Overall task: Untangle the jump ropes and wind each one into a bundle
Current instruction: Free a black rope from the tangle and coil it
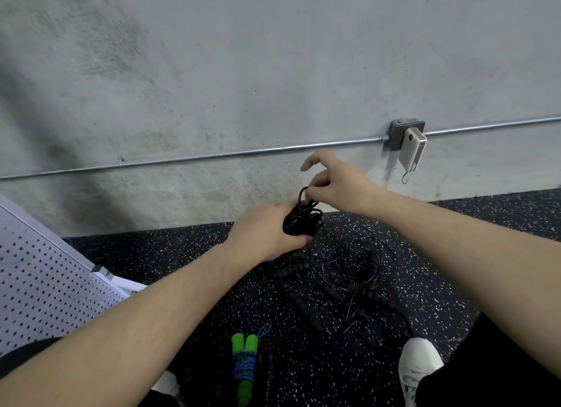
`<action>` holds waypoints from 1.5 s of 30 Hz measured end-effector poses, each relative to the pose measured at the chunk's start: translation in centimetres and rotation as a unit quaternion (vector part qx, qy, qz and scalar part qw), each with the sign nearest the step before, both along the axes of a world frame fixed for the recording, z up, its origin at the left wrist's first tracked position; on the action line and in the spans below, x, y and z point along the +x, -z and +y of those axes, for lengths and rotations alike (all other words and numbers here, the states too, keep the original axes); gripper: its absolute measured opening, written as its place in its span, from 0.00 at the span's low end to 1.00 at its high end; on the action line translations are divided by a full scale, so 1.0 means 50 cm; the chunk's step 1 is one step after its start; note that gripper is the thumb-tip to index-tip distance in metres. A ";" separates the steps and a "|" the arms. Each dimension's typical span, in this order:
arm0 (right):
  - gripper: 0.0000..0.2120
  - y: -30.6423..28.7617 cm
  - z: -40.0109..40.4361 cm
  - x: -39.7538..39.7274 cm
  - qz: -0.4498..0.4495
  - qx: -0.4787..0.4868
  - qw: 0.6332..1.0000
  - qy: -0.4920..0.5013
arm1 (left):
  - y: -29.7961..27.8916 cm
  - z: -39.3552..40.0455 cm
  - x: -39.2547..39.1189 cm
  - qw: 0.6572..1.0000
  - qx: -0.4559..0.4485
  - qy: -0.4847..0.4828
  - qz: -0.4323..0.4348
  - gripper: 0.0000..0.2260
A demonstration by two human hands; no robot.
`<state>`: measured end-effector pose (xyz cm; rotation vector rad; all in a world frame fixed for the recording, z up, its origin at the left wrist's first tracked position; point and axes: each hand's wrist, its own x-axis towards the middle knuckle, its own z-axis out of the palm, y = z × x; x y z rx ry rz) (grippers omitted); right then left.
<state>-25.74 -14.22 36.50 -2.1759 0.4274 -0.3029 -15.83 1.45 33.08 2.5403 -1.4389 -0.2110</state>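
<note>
- Head view: black rubber floor [170, 255] with white speckles is filling the lower half, meeting a rough grey concrete wall [243, 73] behind it.
- A metal conduit pipe [212, 156] is running along the wall low down, passing into a grey junction box [397, 127]; a white power bank [412, 148] with a short looped cord is hanging at the box.
- A white perforated metal panel [45, 279] is sitting at the left edge, slanting across the floor.
- White shoe [420, 367] is showing lower right, a second one partly hidden at bottom centre; dark trouser legs at both lower corners.
- Left hand [267, 230] is gripping a wound black rope bundle [300, 221], fingers curled round it, held above the floor near the wall base.
- Right hand [334, 179] is pinching a loop of the same black rope at the top of the bundle with thumb and a finger; the other fingers are spreading loose above it.
- Loose thin black cord [361, 264] is lying in wide coils on the floor just below the hands, tangled with a black beaded rope [291, 270] whose segments are snaking toward the near side.
- Green-handled rope [244, 367] is lying near the bottom centre, two green handles side by side, blue cord wrapped round them in a tight bundle.
- Black ropes are hard to separate against the dark floor; cannot tell how many there are.
</note>
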 end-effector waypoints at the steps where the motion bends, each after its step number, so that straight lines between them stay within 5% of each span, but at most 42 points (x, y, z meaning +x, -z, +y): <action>1: 0.17 0.002 0.001 0.003 0.002 0.023 1.000 -0.015 | 0.003 0.004 0.002 1.000 -0.001 -0.001 0.015 0.29; 10: 0.23 0.030 0.041 0.020 0.006 0.163 0.987 -0.015 | 0.054 0.030 0.015 0.998 0.060 -0.036 -0.002 0.31; 18: 0.10 0.094 0.082 0.058 0.035 0.244 0.968 0.039 | 0.082 0.095 0.018 0.966 -0.074 -0.119 0.215 0.30; 25: 0.12 0.157 0.177 0.101 0.127 0.211 0.969 -0.019 | 0.180 0.241 0.036 0.923 -0.040 -0.269 0.273 0.29; 33: 0.14 0.233 0.260 0.126 0.259 0.041 0.951 -0.161 | 0.338 0.375 0.065 0.861 -0.002 -0.373 0.346 0.29; 45: 0.15 0.404 0.229 0.147 0.359 0.017 0.915 -0.180 | 0.489 0.348 0.053 0.890 0.172 -0.284 0.313 0.31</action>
